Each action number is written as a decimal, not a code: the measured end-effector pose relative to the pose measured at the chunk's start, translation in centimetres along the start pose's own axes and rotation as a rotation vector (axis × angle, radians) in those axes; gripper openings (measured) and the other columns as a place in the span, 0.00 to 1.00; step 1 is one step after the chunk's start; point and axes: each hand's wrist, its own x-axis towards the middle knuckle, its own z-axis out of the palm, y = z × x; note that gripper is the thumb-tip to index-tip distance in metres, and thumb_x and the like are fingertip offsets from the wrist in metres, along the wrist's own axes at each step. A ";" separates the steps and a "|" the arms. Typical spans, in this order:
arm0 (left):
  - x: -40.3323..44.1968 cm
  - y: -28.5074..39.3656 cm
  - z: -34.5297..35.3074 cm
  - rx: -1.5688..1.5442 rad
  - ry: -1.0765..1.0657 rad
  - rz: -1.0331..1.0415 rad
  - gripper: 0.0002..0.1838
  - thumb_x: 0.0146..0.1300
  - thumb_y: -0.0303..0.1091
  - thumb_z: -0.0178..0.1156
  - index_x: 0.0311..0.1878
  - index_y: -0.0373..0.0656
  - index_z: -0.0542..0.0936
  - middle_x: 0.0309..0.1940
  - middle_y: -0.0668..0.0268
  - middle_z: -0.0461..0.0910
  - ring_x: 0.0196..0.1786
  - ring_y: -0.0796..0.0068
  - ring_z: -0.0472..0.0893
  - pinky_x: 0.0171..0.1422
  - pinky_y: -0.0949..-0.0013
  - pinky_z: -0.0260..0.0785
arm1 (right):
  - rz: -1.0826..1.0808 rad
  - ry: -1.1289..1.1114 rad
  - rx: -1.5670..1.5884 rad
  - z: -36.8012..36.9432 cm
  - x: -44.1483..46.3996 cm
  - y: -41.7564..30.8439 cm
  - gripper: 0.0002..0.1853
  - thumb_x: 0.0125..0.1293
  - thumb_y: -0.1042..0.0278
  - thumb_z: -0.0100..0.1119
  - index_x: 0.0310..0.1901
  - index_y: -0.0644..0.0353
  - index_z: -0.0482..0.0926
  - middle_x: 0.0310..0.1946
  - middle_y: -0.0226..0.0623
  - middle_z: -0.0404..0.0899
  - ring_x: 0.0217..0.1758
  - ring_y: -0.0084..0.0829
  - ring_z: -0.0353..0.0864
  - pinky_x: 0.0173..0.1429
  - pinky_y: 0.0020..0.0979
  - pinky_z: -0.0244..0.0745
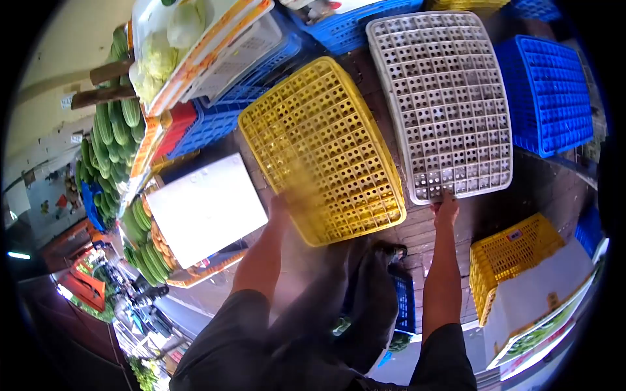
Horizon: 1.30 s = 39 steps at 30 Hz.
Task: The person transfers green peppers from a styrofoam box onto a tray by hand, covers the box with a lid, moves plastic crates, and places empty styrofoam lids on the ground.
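Note:
My right hand (pixel 447 210) grips the near edge of a dirty white plastic crate (pixel 447 107), with its fingers curled at the rim. The gridded, holed face of this crate is turned toward me. To its left is a yellow plastic crate (pixel 326 150) of similar build, tilted, its gridded face also toward me. My left hand (pixel 279 203) is at the yellow crate's left edge. Motion blur smears its fingers, so I cannot make out whether they are closed on the crate.
A blue crate (pixel 551 94) is at the right, with another yellow crate (pixel 515 260) below it. Left of me lie a white box lid (pixel 205 210), cucumbers (pixel 153 260), green gourds (pixel 114 133) and pale cabbages (pixel 186 26). A brick floor (pixel 417 244) shows between the crates.

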 end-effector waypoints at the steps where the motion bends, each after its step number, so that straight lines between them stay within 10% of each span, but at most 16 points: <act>1: 0.7 0.1 0.0 0.019 0.018 -0.043 0.27 0.69 0.59 0.51 0.55 0.46 0.78 0.49 0.61 0.73 0.47 0.64 0.72 0.43 0.51 0.68 | -0.014 -0.009 -0.050 0.0 0.1 0.0 0.16 0.70 0.59 0.58 0.46 0.65 0.72 0.25 0.39 0.79 0.16 0.28 0.76 0.17 0.27 0.67; 4: 3.3 -0.9 -0.2 0.081 0.101 -0.066 0.27 0.69 0.60 0.50 0.58 0.48 0.77 0.54 0.60 0.73 0.54 0.58 0.72 0.49 0.44 0.69 | -0.078 -0.095 -0.041 -0.4 0.1 0.5 0.15 0.71 0.59 0.55 0.46 0.64 0.73 0.25 0.38 0.79 0.17 0.29 0.78 0.17 0.28 0.69; 13: 9.0 -2.7 -1.7 0.219 0.261 0.227 0.20 0.71 0.54 0.52 0.42 0.47 0.78 0.26 0.65 0.75 0.25 0.70 0.74 0.22 0.60 0.67 | -0.020 -0.215 -0.105 -2.3 -1.8 1.6 0.11 0.71 0.61 0.52 0.38 0.61 0.75 0.23 0.35 0.79 0.17 0.31 0.78 0.17 0.30 0.69; 14: 6.9 -0.2 -1.5 0.178 0.231 0.158 0.21 0.71 0.47 0.54 0.53 0.38 0.78 0.34 0.58 0.83 0.31 0.65 0.83 0.35 0.61 0.75 | -0.024 -0.214 -0.111 -2.7 -1.8 1.9 0.10 0.70 0.62 0.52 0.38 0.61 0.75 0.23 0.35 0.78 0.17 0.30 0.78 0.17 0.30 0.69; 21: 10.7 -0.9 -2.0 0.321 0.273 0.254 0.23 0.72 0.52 0.53 0.56 0.42 0.77 0.42 0.53 0.83 0.42 0.56 0.83 0.46 0.56 0.74 | -0.078 -0.170 -0.147 -3.6 -1.3 2.6 0.10 0.69 0.63 0.55 0.43 0.61 0.72 0.24 0.35 0.78 0.19 0.31 0.80 0.18 0.30 0.70; 39: 11.2 -3.4 -2.8 0.321 0.251 0.320 0.24 0.70 0.54 0.53 0.55 0.44 0.76 0.36 0.58 0.80 0.32 0.61 0.79 0.35 0.59 0.72 | -0.005 -0.241 -0.078 -3.1 -2.1 0.7 0.16 0.72 0.55 0.53 0.49 0.60 0.71 0.29 0.37 0.80 0.21 0.30 0.80 0.19 0.28 0.69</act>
